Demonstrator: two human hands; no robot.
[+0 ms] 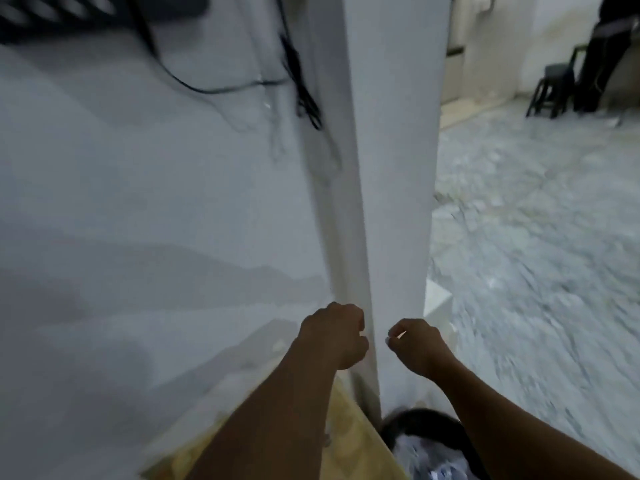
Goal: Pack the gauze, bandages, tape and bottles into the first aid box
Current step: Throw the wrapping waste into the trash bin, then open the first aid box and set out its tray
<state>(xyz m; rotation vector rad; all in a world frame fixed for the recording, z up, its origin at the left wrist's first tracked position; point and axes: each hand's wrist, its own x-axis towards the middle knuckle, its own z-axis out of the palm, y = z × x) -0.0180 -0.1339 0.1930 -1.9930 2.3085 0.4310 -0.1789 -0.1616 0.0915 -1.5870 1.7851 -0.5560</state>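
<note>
Neither the first aid box nor any gauze, bandages, tape or bottles are in view, so you cannot judge progress here. Your left hand (334,336) and right hand (415,342) hang as loose fists, fingers curled on nothing, before a smooth white wall corner (388,168) and mottled grey floor (536,220).

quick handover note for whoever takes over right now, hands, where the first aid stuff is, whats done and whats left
Left hand: curled into a loose fist, nothing visibly held.
Right hand: fingers curled, thumb and forefinger pinched; the picture is too blurred to tell if it holds anything.
Both hands are raised in front of a white wall corner, with a grey speckled floor to the right.
The first aid box, gauze, bandages, tape and bottles are not in view.
Done: nothing can be confirmed from this view.
Left: find the box and supplies, then check what is packed.
</note>
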